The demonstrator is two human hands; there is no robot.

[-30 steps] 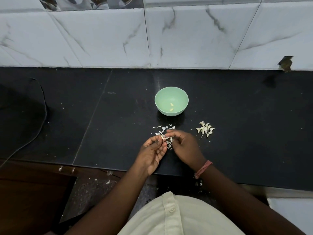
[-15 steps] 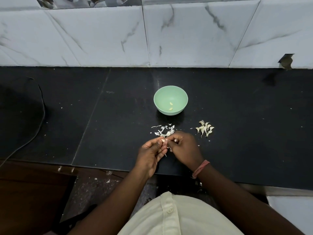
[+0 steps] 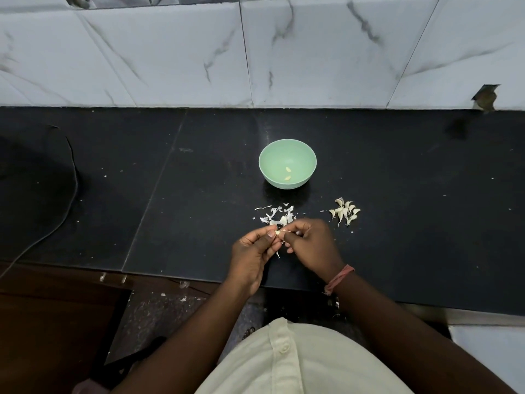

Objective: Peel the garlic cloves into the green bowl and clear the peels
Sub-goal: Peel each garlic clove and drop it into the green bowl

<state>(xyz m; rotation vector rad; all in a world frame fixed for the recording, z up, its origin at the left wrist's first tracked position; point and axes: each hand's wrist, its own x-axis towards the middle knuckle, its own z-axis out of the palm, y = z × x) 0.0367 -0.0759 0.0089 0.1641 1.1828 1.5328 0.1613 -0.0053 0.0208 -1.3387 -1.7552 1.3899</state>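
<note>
Hands (image 3: 284, 245) unmoved, pinching one clove (image 3: 277, 232) | green bowl (image 3: 287, 164): two cloves

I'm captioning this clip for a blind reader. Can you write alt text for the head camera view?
Two hands peel a garlic clove over a black counter, the left hand pinching it while the right hand pulls at its skin. Beyond them lie loose peels, a pile of unpeeled cloves, and a green bowl holding two peeled cloves.

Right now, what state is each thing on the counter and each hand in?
Green bowl: upright, holding two peeled cloves.
Unpeeled cloves: small pile right of the peels.
Peels: scattered in front of the bowl.
Clove in hand: partly peeled.
Left hand: pinching the clove.
Right hand: pinching its skin.
Cable: lying at left.
</note>
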